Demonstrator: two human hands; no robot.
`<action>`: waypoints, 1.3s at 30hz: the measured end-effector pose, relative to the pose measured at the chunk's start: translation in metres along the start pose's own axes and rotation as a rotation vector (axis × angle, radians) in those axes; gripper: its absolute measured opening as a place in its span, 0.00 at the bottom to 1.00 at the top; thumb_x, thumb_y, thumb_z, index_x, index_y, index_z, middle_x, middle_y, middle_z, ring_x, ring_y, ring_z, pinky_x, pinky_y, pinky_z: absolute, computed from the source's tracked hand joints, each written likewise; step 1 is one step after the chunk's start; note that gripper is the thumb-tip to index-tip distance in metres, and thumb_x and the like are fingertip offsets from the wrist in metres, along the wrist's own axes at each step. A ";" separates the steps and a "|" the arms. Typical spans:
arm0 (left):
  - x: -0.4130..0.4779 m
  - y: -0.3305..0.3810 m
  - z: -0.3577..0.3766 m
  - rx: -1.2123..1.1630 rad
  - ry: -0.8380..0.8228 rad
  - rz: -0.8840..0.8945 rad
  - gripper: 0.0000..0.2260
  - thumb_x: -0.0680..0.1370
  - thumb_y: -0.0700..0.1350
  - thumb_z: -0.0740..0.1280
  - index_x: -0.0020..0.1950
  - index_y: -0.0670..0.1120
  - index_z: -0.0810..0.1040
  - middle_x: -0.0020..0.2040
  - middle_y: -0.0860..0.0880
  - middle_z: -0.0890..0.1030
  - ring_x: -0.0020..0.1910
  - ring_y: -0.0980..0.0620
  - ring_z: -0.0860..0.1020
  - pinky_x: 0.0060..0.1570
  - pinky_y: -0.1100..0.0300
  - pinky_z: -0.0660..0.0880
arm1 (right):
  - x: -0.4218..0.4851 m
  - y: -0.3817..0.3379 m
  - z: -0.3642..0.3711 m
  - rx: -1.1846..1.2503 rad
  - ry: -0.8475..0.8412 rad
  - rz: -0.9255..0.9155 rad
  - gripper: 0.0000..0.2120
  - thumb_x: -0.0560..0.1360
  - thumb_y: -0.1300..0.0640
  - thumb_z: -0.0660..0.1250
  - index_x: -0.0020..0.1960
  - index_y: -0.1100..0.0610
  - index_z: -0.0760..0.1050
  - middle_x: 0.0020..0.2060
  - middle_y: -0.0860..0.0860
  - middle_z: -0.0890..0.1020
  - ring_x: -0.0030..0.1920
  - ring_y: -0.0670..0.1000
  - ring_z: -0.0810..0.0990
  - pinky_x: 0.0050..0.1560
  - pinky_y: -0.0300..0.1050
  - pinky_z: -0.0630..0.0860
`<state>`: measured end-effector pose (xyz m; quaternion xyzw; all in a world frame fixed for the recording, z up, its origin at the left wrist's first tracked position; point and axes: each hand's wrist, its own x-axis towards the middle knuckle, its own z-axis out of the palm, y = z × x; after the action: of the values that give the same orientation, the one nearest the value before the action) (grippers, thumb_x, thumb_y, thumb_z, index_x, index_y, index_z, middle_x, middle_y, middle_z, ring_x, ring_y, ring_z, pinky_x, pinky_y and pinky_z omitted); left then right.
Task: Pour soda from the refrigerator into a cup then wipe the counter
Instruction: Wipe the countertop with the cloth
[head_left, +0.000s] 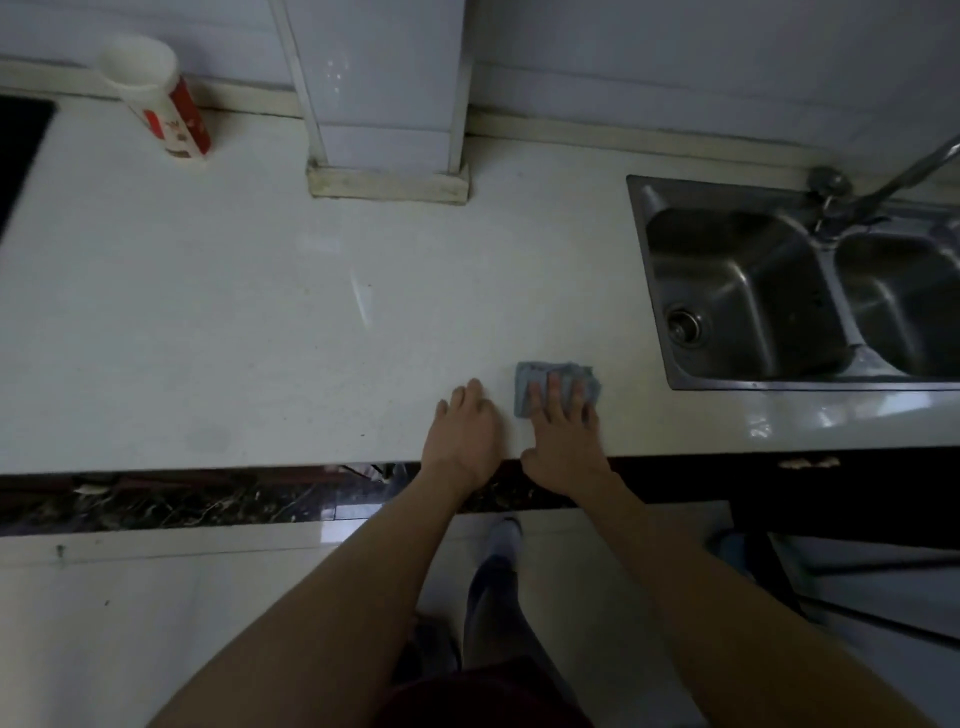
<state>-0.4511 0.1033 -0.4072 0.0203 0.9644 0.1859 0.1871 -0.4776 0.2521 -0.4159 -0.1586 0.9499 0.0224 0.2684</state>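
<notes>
The right hand (563, 441) lies flat with fingers spread on the grey-blue cloth (535, 383), pressing it to the white counter (234, 322) near its front edge — the left hand (462, 436) rests flat and empty just beside it, the red-and-white cup (161, 98) far beyond it to the left, the steel sink (779, 291) to the right.

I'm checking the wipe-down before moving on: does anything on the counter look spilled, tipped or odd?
No spill stands out. The cup stands at the back left, upright; its lean looks like lens distortion. The right hand presses the cloth flat near the sink; the left hand rests bare on the counter.
</notes>
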 end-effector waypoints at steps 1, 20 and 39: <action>-0.001 -0.003 -0.001 -0.012 -0.009 -0.005 0.16 0.77 0.41 0.63 0.64 0.38 0.74 0.70 0.40 0.64 0.67 0.41 0.65 0.68 0.47 0.66 | -0.003 -0.008 0.003 0.017 0.000 0.013 0.44 0.76 0.46 0.61 0.78 0.58 0.35 0.77 0.60 0.36 0.75 0.69 0.36 0.74 0.67 0.43; 0.052 -0.051 -0.049 0.056 -0.036 -0.092 0.24 0.82 0.43 0.55 0.76 0.36 0.57 0.77 0.39 0.56 0.76 0.40 0.55 0.75 0.40 0.52 | 0.102 -0.048 -0.053 -0.041 0.011 -0.003 0.45 0.77 0.44 0.61 0.78 0.59 0.33 0.76 0.62 0.35 0.74 0.70 0.35 0.72 0.66 0.38; 0.135 -0.070 -0.100 0.168 -0.239 -0.170 0.28 0.82 0.39 0.53 0.79 0.35 0.44 0.80 0.37 0.43 0.79 0.39 0.44 0.75 0.37 0.48 | 0.356 -0.017 -0.215 -0.095 0.045 -0.098 0.41 0.75 0.47 0.59 0.79 0.54 0.40 0.78 0.59 0.43 0.77 0.63 0.40 0.74 0.66 0.44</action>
<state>-0.6108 0.0181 -0.3943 -0.0239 0.9456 0.0845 0.3133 -0.8669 0.1061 -0.4153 -0.2181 0.9446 0.0510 0.2400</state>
